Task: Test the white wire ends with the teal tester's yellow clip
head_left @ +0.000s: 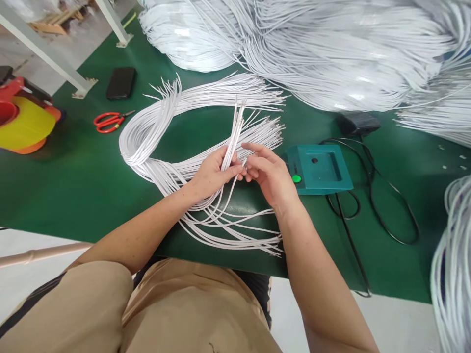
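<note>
My left hand (pixel 210 177) is closed around a small bunch of white wires (pixel 235 128), whose ends point up and away from me. Close against it, my right hand (pixel 270 174) pinches the tip of a single white wire (pixel 231 192) beside my left thumb; its index finger is raised. Under and behind my hands lies a larger looped bundle of white wires (pixel 138 139), bent at the left with its cut ends toward the right. Several loose wires (pixel 235 240) fan out near the table's front edge, partly behind my right forearm.
A teal device (pixel 320 169) with a green button and black cable (pixel 371 196) sits at right. Red-handled cutters (pixel 108 121), a black phone-like object (pixel 121 82) and a yellow-red container (pixel 27 122) are at left. Large wire heaps (pixel 331 54) fill the green table's (pixel 73 186) back.
</note>
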A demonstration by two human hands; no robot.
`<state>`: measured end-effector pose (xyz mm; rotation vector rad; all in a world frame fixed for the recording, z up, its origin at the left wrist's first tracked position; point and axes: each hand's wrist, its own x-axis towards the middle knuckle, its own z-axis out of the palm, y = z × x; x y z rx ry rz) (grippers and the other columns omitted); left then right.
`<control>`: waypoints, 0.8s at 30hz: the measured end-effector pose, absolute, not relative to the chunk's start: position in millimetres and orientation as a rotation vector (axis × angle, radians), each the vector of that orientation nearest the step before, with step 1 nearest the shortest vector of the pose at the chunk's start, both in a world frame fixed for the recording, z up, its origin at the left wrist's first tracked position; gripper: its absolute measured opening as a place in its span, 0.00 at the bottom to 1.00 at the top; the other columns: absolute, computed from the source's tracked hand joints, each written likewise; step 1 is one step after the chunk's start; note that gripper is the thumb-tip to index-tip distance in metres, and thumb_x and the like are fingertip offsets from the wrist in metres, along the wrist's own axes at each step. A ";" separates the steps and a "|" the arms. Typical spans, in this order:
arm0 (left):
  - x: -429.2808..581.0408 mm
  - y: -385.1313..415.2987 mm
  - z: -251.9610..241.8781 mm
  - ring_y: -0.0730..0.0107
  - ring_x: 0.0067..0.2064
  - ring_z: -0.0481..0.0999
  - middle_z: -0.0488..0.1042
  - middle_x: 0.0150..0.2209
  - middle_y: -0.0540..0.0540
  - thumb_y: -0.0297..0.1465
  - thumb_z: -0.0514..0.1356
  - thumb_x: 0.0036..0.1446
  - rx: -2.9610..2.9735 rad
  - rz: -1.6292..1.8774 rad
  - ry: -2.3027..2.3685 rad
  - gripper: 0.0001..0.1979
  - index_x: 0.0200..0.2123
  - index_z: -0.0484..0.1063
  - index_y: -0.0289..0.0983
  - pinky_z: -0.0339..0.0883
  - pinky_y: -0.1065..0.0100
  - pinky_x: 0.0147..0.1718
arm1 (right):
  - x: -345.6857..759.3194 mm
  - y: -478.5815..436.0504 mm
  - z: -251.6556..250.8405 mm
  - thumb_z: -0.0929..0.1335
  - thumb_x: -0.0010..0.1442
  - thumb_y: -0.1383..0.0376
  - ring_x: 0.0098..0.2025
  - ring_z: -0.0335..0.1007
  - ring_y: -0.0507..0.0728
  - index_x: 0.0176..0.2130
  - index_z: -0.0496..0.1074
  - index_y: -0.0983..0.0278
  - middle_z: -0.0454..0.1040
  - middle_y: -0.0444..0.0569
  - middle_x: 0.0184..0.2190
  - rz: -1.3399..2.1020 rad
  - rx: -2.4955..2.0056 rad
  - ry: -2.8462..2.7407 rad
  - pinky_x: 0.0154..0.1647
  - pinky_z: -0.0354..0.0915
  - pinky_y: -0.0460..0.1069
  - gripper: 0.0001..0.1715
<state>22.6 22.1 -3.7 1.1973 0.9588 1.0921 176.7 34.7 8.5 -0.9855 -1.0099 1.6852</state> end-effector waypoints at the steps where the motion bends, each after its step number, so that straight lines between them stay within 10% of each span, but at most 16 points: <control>1: 22.8 21.3 -3.4 0.74 0.29 0.75 0.75 0.28 0.50 0.30 0.66 0.52 1.205 1.088 0.957 0.13 0.32 0.62 0.36 0.66 0.71 0.29 | 176.7 34.3 9.2 0.71 0.51 0.65 0.22 0.58 0.47 0.45 0.76 0.62 0.63 0.36 0.19 1.667 -0.973 -1.034 0.27 0.63 0.45 0.19; 13: 17.3 22.1 -8.0 0.75 0.30 0.75 0.75 0.30 0.50 0.32 0.65 0.55 1.283 1.084 0.972 0.12 0.35 0.62 0.37 0.63 0.74 0.26 | 180.7 36.6 3.6 0.77 0.47 0.59 0.25 0.64 0.49 0.31 0.79 0.64 0.73 0.42 0.23 1.534 -1.057 -1.079 0.30 0.64 0.47 0.12; 24: 14.5 21.2 -7.3 0.75 0.33 0.71 0.70 0.33 0.50 0.36 0.61 0.60 1.407 0.978 0.936 0.24 0.59 0.66 0.40 0.63 0.75 0.27 | 179.7 36.1 9.1 0.70 0.47 0.67 0.20 0.62 0.47 0.21 0.71 0.64 0.69 0.40 0.20 1.442 -1.220 -1.189 0.23 0.63 0.44 0.05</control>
